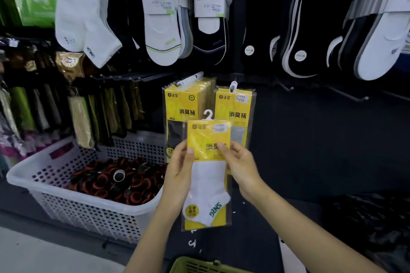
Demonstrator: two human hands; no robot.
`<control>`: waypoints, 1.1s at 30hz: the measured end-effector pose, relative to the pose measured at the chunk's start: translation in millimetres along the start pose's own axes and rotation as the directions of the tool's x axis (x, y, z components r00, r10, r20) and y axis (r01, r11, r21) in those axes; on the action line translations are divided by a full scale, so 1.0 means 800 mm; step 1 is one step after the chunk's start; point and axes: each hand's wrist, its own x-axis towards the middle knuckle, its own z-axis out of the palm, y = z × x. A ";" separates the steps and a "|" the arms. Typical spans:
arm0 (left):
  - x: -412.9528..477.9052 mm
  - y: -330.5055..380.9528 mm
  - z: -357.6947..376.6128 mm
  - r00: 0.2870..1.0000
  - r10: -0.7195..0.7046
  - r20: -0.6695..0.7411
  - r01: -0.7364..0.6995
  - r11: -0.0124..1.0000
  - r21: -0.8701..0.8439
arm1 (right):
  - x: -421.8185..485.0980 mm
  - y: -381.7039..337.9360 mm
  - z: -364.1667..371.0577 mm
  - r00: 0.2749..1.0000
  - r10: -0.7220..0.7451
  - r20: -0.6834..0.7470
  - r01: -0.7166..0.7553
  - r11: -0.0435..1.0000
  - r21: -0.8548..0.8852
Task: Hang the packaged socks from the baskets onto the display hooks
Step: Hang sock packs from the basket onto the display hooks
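Dark display wall (310, 139) ahead of you carries hanging socks and two hooks of yellow packs (188, 104). Your left hand (179, 168) and right hand (240, 165) pinch one packaged sock (207, 173) by its edges — upright, its white hook (207, 115) free, just before those packs. White basket (88, 210) sits left — green basket (195, 266) below.

Bare left hand (180, 172), bare right hand (241, 167)

Both bare forearms were stretched up from the lower edge of the view, angled toward each other. The left hand (180, 169) pinched the sock packet (207, 184) at its left edge with the thumb across the front. The right hand (241, 167) pinched the right edge the same way.
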 end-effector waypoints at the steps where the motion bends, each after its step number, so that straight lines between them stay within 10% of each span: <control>1: 0.000 -0.002 0.002 0.999 -0.019 0.034 0.019 1.000 -0.015 | 0.001 -0.002 -0.006 0.997 -0.033 -0.069 0.034 0.999 0.026; 6: 0.000 -0.011 0.015 0.972 -0.121 0.204 0.129 0.991 -0.026 | 0.018 -0.027 -0.034 0.936 -0.153 -0.318 0.173 0.984 0.033; 14: 0.001 -0.021 0.024 0.958 -0.156 0.240 0.160 0.987 0.005 | 0.055 -0.051 -0.031 0.951 -0.202 -0.233 0.161 0.970 -0.184; 33: 0.004 -0.103 0.029 0.936 -0.307 0.174 0.293 0.951 0.100 | 0.023 0.063 -0.111 0.906 0.179 -0.384 -0.255 0.954 -0.159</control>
